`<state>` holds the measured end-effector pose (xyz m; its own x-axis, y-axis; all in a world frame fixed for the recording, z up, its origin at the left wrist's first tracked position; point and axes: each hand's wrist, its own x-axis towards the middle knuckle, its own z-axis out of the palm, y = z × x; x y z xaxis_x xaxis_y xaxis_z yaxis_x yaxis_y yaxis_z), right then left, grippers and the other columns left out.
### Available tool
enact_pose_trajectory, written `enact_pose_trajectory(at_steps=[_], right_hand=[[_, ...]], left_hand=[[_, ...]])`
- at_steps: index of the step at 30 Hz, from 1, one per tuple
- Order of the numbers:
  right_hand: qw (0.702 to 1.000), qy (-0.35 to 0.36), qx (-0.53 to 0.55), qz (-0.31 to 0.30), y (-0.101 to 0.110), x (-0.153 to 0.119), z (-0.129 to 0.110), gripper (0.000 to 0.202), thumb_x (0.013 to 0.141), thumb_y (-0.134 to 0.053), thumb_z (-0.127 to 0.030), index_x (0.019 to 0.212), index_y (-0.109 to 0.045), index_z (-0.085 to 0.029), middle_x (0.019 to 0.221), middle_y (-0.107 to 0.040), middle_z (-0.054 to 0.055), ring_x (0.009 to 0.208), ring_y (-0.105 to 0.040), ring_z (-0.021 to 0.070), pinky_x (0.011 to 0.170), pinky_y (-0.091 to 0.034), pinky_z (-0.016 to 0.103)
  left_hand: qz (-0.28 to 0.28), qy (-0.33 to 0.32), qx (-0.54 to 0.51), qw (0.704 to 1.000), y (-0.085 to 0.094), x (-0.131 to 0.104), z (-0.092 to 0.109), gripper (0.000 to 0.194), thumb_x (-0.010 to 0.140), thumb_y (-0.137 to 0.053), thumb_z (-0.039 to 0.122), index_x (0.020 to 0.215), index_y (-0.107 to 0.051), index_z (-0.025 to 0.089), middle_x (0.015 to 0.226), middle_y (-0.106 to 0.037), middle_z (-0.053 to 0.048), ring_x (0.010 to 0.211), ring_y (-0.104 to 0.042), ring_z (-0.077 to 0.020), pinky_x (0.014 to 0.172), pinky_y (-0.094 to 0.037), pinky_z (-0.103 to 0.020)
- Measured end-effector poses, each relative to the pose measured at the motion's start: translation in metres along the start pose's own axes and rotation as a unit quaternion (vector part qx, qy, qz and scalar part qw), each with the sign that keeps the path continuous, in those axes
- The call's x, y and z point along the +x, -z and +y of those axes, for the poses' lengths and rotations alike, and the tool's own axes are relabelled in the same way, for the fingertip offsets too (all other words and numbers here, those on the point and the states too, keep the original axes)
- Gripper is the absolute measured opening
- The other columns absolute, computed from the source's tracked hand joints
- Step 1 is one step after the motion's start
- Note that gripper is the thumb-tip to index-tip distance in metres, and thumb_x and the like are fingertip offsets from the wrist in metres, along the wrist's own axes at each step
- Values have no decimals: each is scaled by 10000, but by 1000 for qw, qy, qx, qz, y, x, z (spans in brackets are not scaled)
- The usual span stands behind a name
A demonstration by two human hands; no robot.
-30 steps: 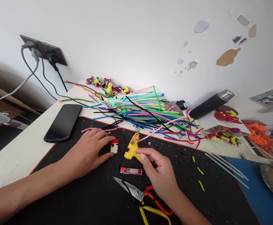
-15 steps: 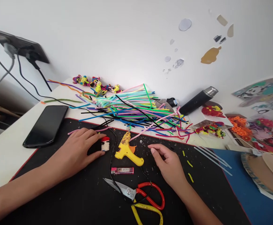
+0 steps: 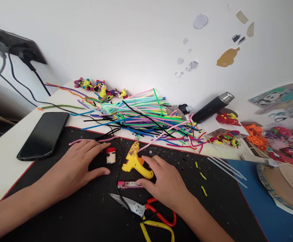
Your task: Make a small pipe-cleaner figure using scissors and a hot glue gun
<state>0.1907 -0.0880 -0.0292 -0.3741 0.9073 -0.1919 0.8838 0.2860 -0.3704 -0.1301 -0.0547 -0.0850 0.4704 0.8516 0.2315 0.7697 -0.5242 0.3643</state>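
Lying flat, glue gun [image 3: 135, 160] nozzle points wallward.

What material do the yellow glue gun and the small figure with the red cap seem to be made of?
Yellow glue gun: apparently hard moulded plastic, its smooth shell stained with brownish residue. Small figure: seemingly fuzzy pipe cleaner, wound in pale coils under a red cap.

matt black mat [image 3: 86, 215], glossy phone [image 3: 43, 135], yellow plastic glue gun [image 3: 135, 160], fuzzy pipe cleaners [image 3: 146, 117]

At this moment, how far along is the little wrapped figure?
Body wrapped, red cap on: the small figure stands by the left hand. The right hand reaches onto the yellow glue gun. Judging by that, gluing remains; finished figures sit by the wall.
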Motion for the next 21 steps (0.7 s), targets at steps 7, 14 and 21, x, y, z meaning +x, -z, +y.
enact_pose_trajectory(at_steps=[7, 14, 21], right_hand=[[998, -24, 60, 9, -8, 6, -5, 494, 986, -670, -305, 1471, -633, -214, 1213, -738, 119, 1037, -730, 295, 890, -565, 406], [913, -74, 383, 118, -9, -2, 3, 310, 960, -678, -388, 1198, -738, -200, 809, -665, 18, 647, -601, 157, 575, -495, 261], [733, -133, 657, 115, -6, -1, 12, 401, 933, -738, -547, 1104, -663, -193, 741, -619, -14, 429, -478, 82, 374, -325, 191]], left_hand=[[5, 14, -23, 1000, 0, -4, 0, 721, 930, -614, 763, 1456, -627, 270, 1342, -727, -128, 1267, -655, -398, 1104, -495, -556], [24, 30, -39, 999, 10, 0, 3, 695, 968, -595, 720, 1501, -573, 274, 1306, -730, -131, 1200, -668, -364, 1065, -529, -524], [94, -73, -42, 992, 39, -6, 46, 226, 1040, -634, 340, 1255, -676, 285, 1090, -784, -60, 1041, -721, -279, 994, -573, -448]])
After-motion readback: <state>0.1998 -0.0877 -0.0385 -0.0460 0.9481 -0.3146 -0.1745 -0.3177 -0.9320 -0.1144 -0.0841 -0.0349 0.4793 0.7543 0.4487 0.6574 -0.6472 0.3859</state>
